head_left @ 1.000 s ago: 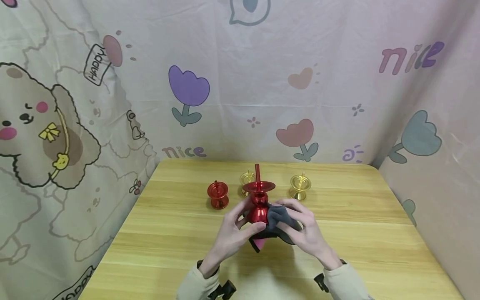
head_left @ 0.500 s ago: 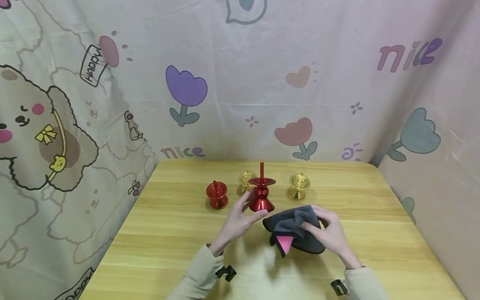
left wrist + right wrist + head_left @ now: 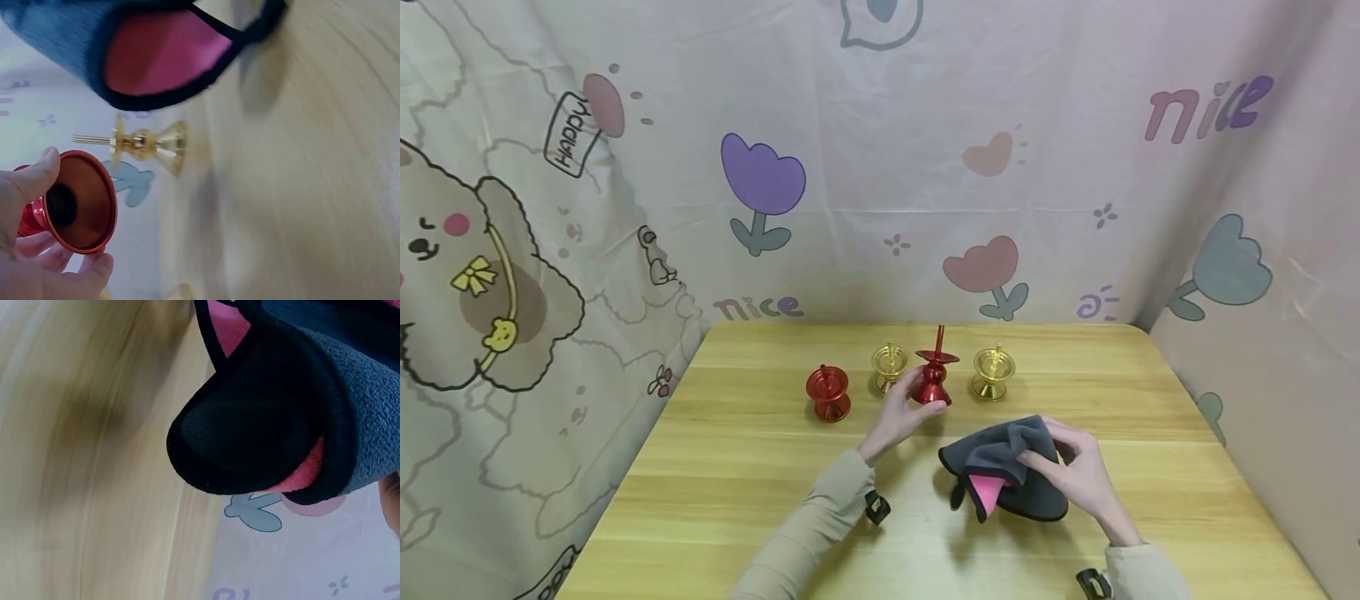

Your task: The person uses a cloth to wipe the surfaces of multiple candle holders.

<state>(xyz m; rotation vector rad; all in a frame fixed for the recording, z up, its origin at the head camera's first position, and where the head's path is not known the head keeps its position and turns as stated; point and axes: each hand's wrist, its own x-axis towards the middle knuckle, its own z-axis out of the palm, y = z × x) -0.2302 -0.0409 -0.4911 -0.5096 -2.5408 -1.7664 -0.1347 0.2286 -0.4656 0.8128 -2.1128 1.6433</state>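
My left hand [image 3: 898,419] grips a red metal candlestick [image 3: 933,386] by its lower body, above the far middle of the table. Its thin spike and round drip dish point up. In the left wrist view the hollow underside of the base [image 3: 90,215] shows, tilted and off the table. My right hand [image 3: 1086,477] pinches a bunched dark grey cleaning cloth [image 3: 992,446] with black edging and a pink side, held up right of centre. In the right wrist view the cloth [image 3: 375,406] hides most of that hand.
A second red candlestick [image 3: 828,393] stands at the far left of the table [image 3: 722,508]. Gold candlesticks stand on either side of the held one, at left [image 3: 890,367] and right [image 3: 992,372]. A printed curtain [image 3: 865,150] closes off the back and sides.
My left hand has carried the red candlestick away from me, toward the gold ones. My right hand has drawn the cloth off it and moved right.
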